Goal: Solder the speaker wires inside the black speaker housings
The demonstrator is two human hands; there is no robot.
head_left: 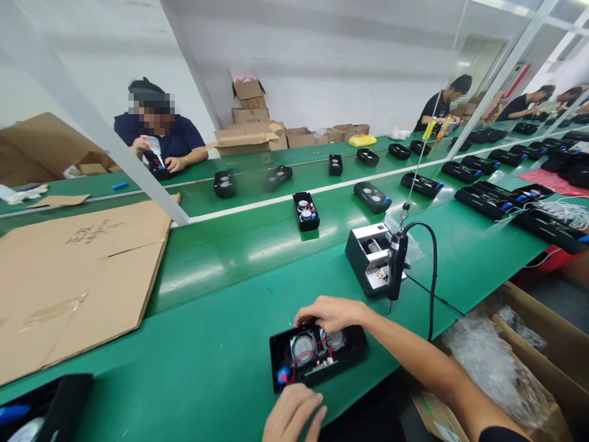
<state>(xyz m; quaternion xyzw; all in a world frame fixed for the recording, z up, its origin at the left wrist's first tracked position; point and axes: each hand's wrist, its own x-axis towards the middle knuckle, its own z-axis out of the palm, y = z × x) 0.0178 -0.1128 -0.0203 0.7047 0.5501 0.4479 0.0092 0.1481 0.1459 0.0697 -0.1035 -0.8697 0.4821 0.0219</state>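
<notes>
On the green bench in front of me lies a black speaker housing [354,348], its inside facing up. Two round speakers, red wires, a blue part and a strip of circuit board show in it. My right hand [329,314] reaches over the far edge, fingers bent down against the housing; whatever its fingertips pinch is hidden. At the near left corner is my left hand [294,412], fingers apart and bent, close to the near wall, with nothing seen in it.
An electric screwdriver [396,264] hangs by a screw feeder [368,255] beyond my right arm. Flat cardboard [78,276] lies at left, another housing [69,399] at lower left. More housings line the belt [221,245]; a person [161,135] works across it.
</notes>
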